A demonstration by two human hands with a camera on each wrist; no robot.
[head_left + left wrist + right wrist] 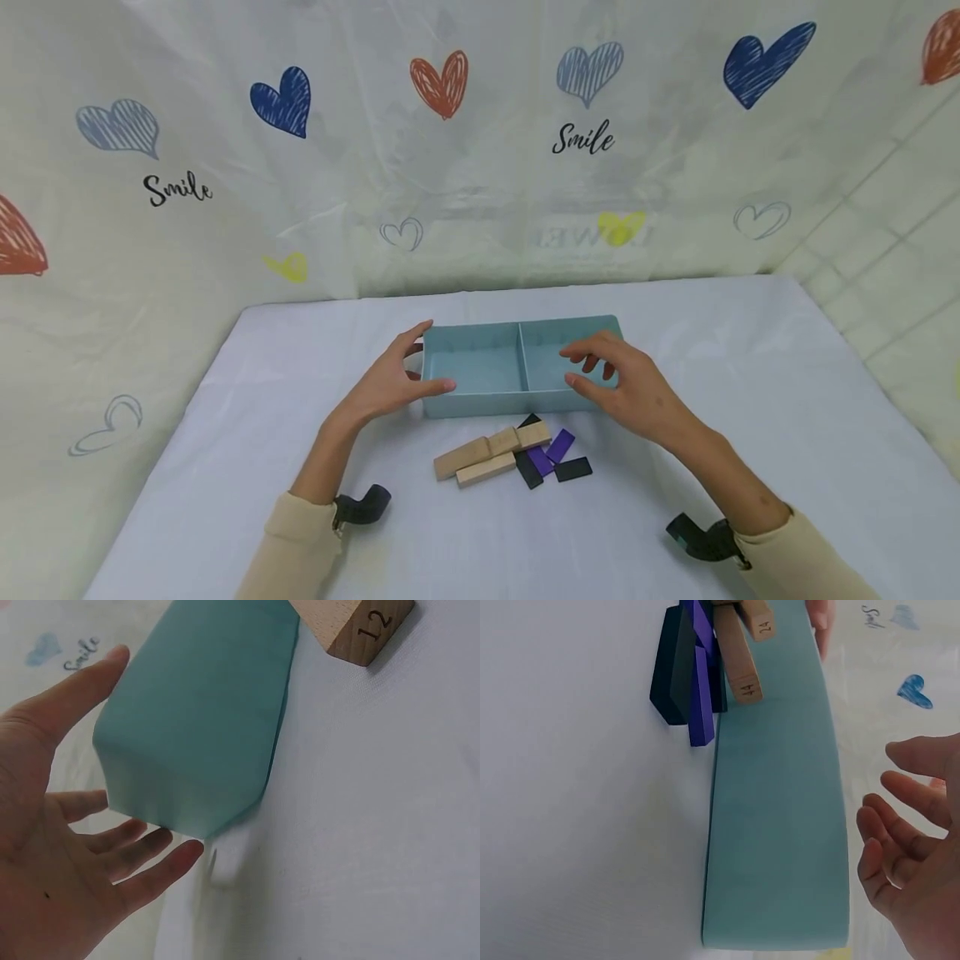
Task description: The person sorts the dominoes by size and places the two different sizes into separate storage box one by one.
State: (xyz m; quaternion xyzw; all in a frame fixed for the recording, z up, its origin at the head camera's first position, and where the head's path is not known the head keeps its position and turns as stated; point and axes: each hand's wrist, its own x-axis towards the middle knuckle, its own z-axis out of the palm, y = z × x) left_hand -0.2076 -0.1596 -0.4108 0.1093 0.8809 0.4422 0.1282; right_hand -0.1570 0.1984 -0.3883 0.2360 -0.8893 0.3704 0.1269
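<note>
The left hand (390, 385) has spread, relaxed fingers at the left end of the blue two-compartment tray (480, 405), thumb on its near corner. The right hand (626, 388) hovers, loosely spread, over the right compartment, gripping nothing. The tray sits mid-table, toward the far edge of the white cloth (750, 433). To shift it squarely, both hands should press evenly on opposite ends, keeping clear of the wooden blocks (491, 454) and dark tiles (555, 462) just beside its near wall.
</note>
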